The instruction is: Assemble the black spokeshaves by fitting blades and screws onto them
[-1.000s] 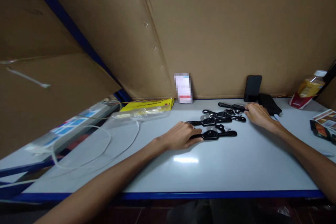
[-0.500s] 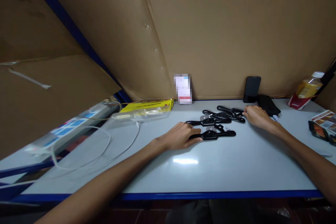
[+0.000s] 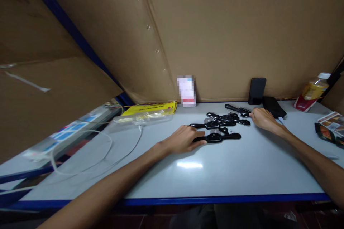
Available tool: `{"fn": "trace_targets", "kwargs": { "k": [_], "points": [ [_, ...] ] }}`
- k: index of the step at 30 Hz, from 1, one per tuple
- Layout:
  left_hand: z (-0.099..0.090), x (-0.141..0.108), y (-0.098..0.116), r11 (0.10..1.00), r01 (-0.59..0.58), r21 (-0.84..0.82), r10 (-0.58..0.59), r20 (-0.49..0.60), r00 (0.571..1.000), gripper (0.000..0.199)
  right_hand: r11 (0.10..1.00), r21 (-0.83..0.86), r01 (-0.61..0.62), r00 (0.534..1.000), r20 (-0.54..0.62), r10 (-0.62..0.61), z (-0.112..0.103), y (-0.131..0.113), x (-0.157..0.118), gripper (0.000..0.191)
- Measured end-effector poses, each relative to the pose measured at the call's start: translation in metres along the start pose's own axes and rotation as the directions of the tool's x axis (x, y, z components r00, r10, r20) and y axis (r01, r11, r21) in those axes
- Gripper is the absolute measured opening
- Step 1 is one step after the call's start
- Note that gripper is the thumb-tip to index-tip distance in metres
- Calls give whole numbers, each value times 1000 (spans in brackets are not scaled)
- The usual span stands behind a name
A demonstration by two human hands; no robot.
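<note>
My left hand (image 3: 185, 139) is closed around the left handle of the nearest black spokeshave (image 3: 215, 137), which lies flat on the table. My right hand (image 3: 262, 118) grips the right end of the farthest spokeshave (image 3: 239, 109), whose left handle points away to the back left. Between my hands lie another spokeshave (image 3: 212, 124) and a crossed one (image 3: 228, 118), partly overlapping. A small loose black part (image 3: 223, 130) sits just behind the nearest spokeshave, with a tiny shiny piece beside it.
Against the cardboard back wall lean a blurred-out phone (image 3: 187, 91) and a dark phone (image 3: 257, 91). A black pouch (image 3: 274, 107) lies near my right hand. Further right stands a drink bottle (image 3: 313, 92). At left are a yellow packet (image 3: 150, 108), a white cable (image 3: 134, 146) and a power strip (image 3: 70, 132).
The spokeshave in my right hand has turned and shifted slightly right and back, drawing away from the crossed pile. My left hand stays on the nearest spokeshave.
</note>
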State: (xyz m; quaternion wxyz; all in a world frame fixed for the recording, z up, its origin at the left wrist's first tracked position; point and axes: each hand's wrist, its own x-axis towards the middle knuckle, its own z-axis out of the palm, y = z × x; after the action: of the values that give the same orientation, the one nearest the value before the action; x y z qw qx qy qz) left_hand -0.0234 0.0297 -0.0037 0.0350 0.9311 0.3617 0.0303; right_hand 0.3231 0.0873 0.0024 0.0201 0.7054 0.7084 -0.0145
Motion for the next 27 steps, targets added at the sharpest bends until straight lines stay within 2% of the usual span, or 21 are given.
{"fn": "trace_targets", "kwargs": {
  "k": [4, 7, 10, 13, 15, 17, 22, 24, 27],
  "points": [
    [1, 0, 0, 999, 27, 19, -27, 11, 1000, 38, 999, 53, -5, 999, -45, 8, 0, 1, 5, 39],
    [2, 1, -3, 995, 85, 54, -84, -12, 996, 39, 979, 202, 8, 995, -95, 12, -10, -1, 2, 36],
    [4, 2, -8, 986, 148, 81, -147, -24, 989, 40, 906, 416, 82, 994, -98, -46, -21, -6, -9, 34],
    [5, 3, -11, 976, 193, 96, -189, -48, 981, 39, 801, 577, 160, 984, -28, -176, -27, -14, -25, 33],
    [6, 3, -12, 973, 209, 95, -202, -78, 976, 38, 754, 627, 197, 954, 54, -293, -29, -21, -37, 30],
    [7, 4, -12, 969, 232, 87, -223, -99, 970, 38, 743, 633, 217, 912, 140, -386, -31, -30, -50, 25],
    [5, 6, -9, 940, 332, 78, -327, -72, 942, 37, 765, 577, 286, 820, 266, -507, -28, -41, -69, 23],
    [3, 6, -8, 928, 366, 74, -362, -62, 930, 38, 754, 564, 337, 773, 292, -564, -22, -41, -70, 25],
    [2, 7, -6, 912, 403, 77, -399, -53, 915, 37, 722, 522, 454, 728, 249, -639, -14, -40, -68, 25]
  ]
}}
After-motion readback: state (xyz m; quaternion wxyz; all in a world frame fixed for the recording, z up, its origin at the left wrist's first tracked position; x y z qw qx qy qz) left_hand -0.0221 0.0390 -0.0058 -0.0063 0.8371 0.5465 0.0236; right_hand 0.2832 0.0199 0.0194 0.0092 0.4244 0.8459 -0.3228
